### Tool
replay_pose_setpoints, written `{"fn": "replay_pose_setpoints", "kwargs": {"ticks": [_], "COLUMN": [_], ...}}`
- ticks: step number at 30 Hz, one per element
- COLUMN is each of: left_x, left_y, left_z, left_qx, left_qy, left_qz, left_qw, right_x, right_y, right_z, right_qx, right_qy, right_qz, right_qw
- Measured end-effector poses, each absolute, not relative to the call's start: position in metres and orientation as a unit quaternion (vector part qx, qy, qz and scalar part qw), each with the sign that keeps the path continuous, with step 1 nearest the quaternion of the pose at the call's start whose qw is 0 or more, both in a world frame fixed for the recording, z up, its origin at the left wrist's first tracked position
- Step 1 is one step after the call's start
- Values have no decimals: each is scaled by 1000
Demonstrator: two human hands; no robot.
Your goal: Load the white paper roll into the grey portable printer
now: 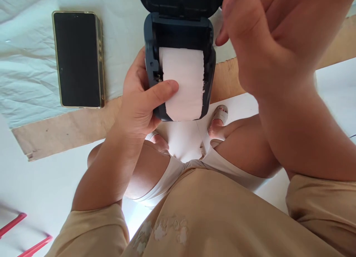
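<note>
Dark handheld printer (151, 59) at upper centre of frame, over the edge of a cloth-covered wooden board (69, 123); its lid (180, 3) stands open at the top edge. Left hand (136, 96) grasps the printer from its left side: thumb laid across the front, tip on the white paper roll (185, 75) seated in the bay, other fingers wrapped behind the body and mostly hidden. Right hand (258, 46), upper right, is raised at the lid's right corner; thumb bent, tip at the lid edge, one fingertip showing below it beside the body. Whether these fingers pinch the lid or merely touch it: cannot tell, contact partly hidden. Phone (78, 60), screen dark, lies on pale cloth (122, 31) at upper left.
</note>
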State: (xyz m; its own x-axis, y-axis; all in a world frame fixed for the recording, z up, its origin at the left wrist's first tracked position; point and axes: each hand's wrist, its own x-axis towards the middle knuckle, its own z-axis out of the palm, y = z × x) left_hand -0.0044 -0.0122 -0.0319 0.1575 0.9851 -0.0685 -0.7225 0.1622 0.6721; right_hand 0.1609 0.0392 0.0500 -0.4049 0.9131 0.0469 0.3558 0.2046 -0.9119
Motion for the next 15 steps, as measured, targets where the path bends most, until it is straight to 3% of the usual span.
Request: {"fn": "replay_pose_setpoints", "kwargs": {"ticks": [4,8,11,15], "left_x": [-6,-4,2,9], "left_y": [-12,-12,-8,-3], "left_z": [-33,-31,-28,-19], "left_qx": [264,243,244,223], "left_qy": [257,234,305,358], "left_qz": [601,608,601,601], "left_qw": [710,719,697,679], "right_x": [143,143,151,155], "right_y": [37,39,40,41], "right_z": [58,59,53,48], "right_qx": [-504,-486,-444,-402], "right_qy": [-731,-770,-798,-823], "right_qz": [286,284,297,355], "right_qw": [361,300,280,187]}}
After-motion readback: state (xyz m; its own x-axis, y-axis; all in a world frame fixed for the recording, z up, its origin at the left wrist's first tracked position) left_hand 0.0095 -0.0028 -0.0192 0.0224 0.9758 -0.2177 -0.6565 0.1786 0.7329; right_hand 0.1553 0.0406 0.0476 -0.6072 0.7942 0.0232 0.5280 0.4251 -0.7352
